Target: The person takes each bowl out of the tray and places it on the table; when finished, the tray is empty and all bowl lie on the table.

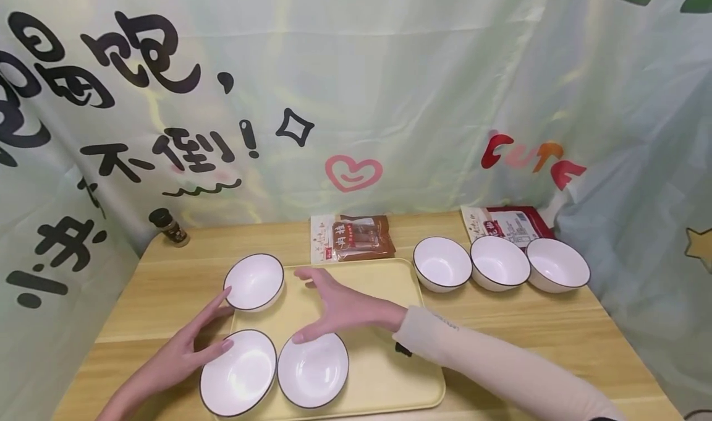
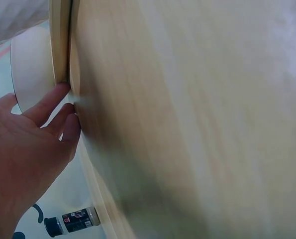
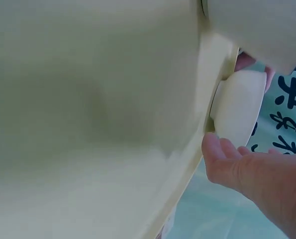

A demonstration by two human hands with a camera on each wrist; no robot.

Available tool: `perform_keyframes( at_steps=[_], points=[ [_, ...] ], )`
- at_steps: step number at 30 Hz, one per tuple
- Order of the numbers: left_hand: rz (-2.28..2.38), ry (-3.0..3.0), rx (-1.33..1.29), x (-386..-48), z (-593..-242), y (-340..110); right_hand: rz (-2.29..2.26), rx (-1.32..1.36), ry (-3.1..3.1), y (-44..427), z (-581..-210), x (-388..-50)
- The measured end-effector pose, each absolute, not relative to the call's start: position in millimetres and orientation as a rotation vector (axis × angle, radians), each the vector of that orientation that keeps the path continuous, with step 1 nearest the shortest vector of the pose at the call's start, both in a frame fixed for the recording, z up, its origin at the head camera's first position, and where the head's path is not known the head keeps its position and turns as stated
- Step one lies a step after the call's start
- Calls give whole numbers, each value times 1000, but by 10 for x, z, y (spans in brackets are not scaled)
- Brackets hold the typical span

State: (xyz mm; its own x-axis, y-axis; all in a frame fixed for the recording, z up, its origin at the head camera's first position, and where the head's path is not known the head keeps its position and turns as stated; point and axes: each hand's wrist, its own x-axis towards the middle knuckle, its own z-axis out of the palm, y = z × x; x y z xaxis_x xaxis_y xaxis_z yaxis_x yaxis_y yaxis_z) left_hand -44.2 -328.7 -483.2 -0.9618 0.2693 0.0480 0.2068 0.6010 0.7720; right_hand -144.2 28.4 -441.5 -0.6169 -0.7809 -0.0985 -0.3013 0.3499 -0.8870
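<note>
The right sleeve (image 1: 500, 360) is long, of pale beige cloth, and lies toward four o'clock in the head view. Near its cuff (image 1: 413, 331) there is small grey lettering (image 1: 446, 322), too small for reading. A small black piece (image 1: 403, 349) shows at the cuff's six o'clock. The left hand (image 1: 180, 350) and the right hand (image 1: 345, 303) are bare.

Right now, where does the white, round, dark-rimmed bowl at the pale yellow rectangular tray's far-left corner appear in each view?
Head: the bowl sits left of centre, below mid-height, at the tray's far-left corner.
Left wrist: the bowl shows at upper left.
Right wrist: the bowl is right of centre, near mid-height, just above the right hand.
Shared landmark: the person's bare left hand; only its fingers show in the right wrist view.
</note>
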Motion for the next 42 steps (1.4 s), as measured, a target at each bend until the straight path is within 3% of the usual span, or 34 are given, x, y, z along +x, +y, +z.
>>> perform_keyframes(
  at_steps=[21,34,42],
  points=[
    [1304,2739,402,-443,-4856,-3292,-1078,-1225,1950,657,-4584,-945],
    [1291,2758,427,-458,-4848,-3318,-1095,-1259,2039,642,-4664,-883],
    [1285,2754,423,-457,-4832,-3311,-1186,-1145,2029,658,-4643,-880]
  ],
)
